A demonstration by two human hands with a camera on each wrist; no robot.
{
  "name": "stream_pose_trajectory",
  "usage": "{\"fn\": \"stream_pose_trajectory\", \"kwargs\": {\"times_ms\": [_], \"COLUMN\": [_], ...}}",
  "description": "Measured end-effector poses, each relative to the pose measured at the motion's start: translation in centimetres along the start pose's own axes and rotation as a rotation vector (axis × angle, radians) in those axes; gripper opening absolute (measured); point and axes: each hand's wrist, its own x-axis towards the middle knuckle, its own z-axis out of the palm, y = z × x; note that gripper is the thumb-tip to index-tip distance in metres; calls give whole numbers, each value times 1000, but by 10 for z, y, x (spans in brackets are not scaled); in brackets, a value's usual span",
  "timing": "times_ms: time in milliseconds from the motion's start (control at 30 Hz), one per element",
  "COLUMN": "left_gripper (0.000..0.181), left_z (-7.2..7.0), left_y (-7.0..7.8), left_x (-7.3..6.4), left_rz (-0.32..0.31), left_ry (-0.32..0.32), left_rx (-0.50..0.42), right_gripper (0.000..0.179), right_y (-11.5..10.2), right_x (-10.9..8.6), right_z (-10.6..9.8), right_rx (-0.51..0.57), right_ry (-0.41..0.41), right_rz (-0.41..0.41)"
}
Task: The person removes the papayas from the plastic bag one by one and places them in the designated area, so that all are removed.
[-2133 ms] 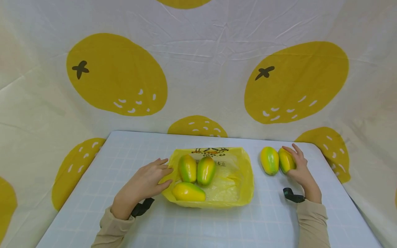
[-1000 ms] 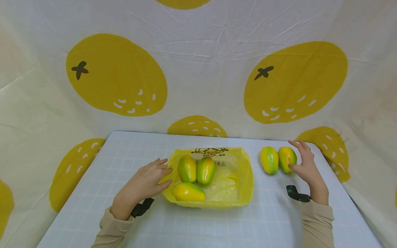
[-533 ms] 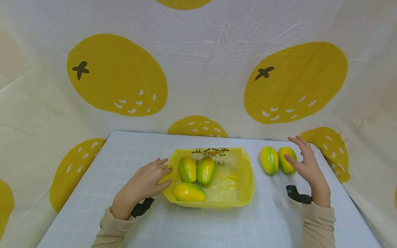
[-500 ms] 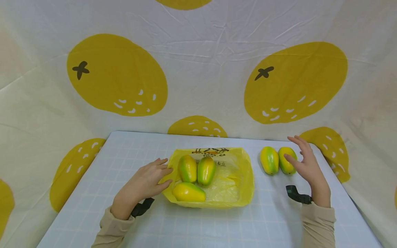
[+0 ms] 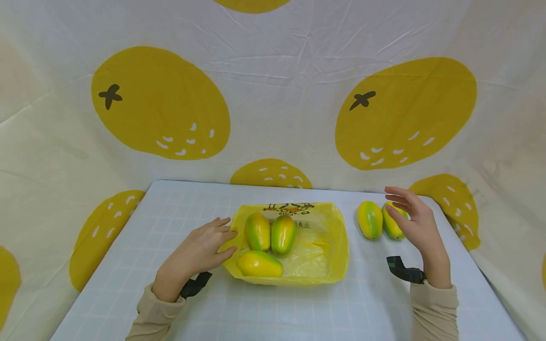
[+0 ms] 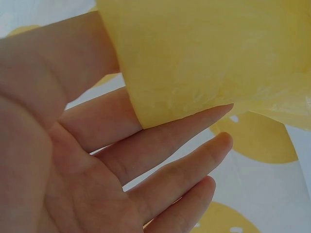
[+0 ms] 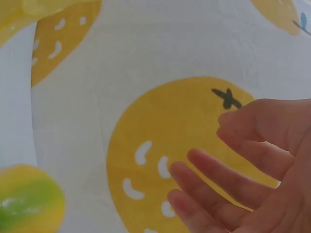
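A yellow plastic bag (image 5: pixel 317 258) lies spread on the table with three yellow-green papayas in it: left (image 5: pixel 258 232), right (image 5: pixel 283 235) and front (image 5: pixel 259 264). My left hand (image 5: pixel 204 248) rests at the bag's left rim, fingers spread and nearly straight. In the left wrist view, the bag's film (image 6: pixel 209 53) covers the tips of the thumb and index finger. My right hand (image 5: pixel 420 225) hovers with loosely bent fingers, partly covering a papaya (image 5: pixel 392 227); its grasp is bare in the right wrist view. Beside that fruit lies another papaya (image 5: pixel 370 220).
The table (image 5: pixel 298 312) has a pale checked cover. Behind it hangs a white cloth (image 5: pixel 281 94) printed with large yellow fruit shapes. A black wrist strap (image 5: pixel 405 272) sits on my right wrist, another strap (image 5: pixel 196 284) on my left.
My right hand came off the rightmost papaya, rose and moved right, then shifted a little left over the fruit with its fingers closer together. The left hand and bag have stayed still.
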Motion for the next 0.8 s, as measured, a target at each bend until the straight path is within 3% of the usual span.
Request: {"fn": "stream_pose_trajectory", "kwargs": {"times_ms": [367, 800], "left_gripper": [32, 31], "left_z": [-2, 0], "left_y": [1, -1], "left_x": [-1, 0], "left_rz": [-7, 14], "left_ry": [-19, -18], "left_rx": [4, -2], "right_gripper": [29, 22], "right_y": [-26, -53], "right_x": [2, 8], "right_z": [16, 33], "right_rx": [89, 219], "right_ry": [31, -25], "right_rz": [-29, -120]}}
